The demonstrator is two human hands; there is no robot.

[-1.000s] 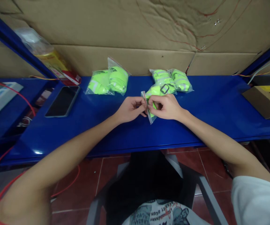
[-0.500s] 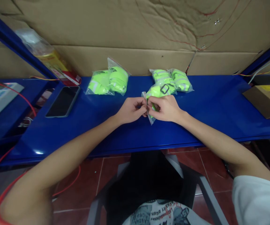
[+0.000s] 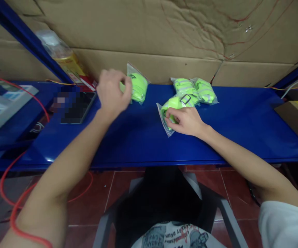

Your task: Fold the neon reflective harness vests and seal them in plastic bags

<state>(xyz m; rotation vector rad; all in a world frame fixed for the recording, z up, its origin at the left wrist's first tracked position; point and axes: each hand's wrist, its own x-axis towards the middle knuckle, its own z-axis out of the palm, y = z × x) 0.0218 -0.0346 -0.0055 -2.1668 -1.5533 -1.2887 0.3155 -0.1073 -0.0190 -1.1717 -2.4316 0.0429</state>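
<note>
head view: think of the front bag [image 3: 174, 101] as the middle of a clock; it is the clear bag with bright green stuff in it, lying on the blue table [image 3: 138, 141]; your right hand [image 3: 184, 120] is on it, coming in from between 4 and 5 o'clock; its thumb and pointing finger are tipped together and look to be pinching the bag a bit to the left of its middle; the clear edge [image 3: 161, 119] pokes out at 8 o'clock, free of your fingers;

your left hand [image 3: 114, 92] is up between 9 and 10 o'clock, over the left bags [image 3: 139, 87]; its fingers are bent and green shows in the gap by the thumb, but i cannot tell if it pinches anything, as the tips are hidden;

to do this well, press softly with your right hand, so the front bag does not slide or bunch up; with the left, take only one bag and hold it by its fat part, as the thin plastic could slip or rip;

mind the back bags [image 3: 199, 86] at 1 and 2 o'clock, which crowd close behind; the phone [image 3: 83, 108] is at 9 o'clock, so lift your left wrist clear of it.
</note>
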